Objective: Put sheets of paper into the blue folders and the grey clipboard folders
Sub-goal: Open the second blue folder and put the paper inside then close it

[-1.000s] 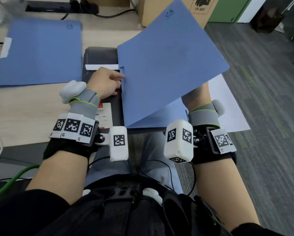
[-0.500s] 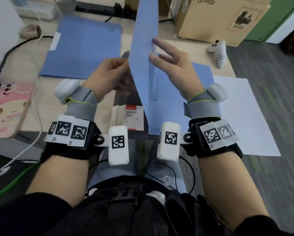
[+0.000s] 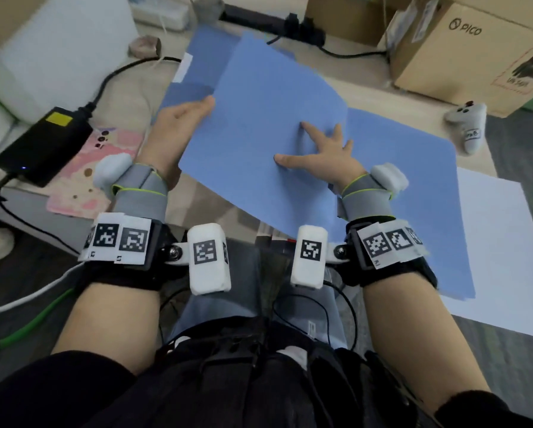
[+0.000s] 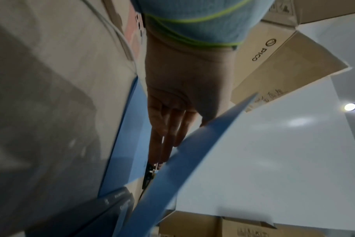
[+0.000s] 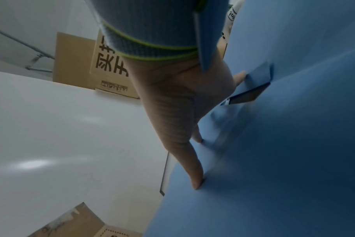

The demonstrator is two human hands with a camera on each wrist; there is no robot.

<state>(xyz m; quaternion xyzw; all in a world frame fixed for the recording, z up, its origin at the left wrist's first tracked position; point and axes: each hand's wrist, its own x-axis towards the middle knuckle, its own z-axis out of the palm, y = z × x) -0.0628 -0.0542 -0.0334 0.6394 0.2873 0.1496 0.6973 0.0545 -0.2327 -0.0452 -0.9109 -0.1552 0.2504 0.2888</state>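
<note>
blue folder (image 3: pixel 259 143) swung open; left hand (image 3: pixel 178 125) pinches edge, right hand (image 3: pixel 321 156) presses flat.

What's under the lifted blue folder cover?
Fingers of the left hand, a grey clipboard folder corner and part of another blue folder show beneath the cover. Whether paper lies there is hidden.

— What do we have around us?
— We sit at a pale wooden desk (image 3: pixel 370 91) over grey carpet (image 3: pixel 521 372). Cardboard boxes (image 3: pixel 475 57) stand along the desk's far edge, with a black power strip (image 3: pixel 259 20) near them.
— And above us?
— We make out a white ceiling (image 4: pixel 274 144) with one round lamp (image 4: pixel 350 107) lit.
</note>
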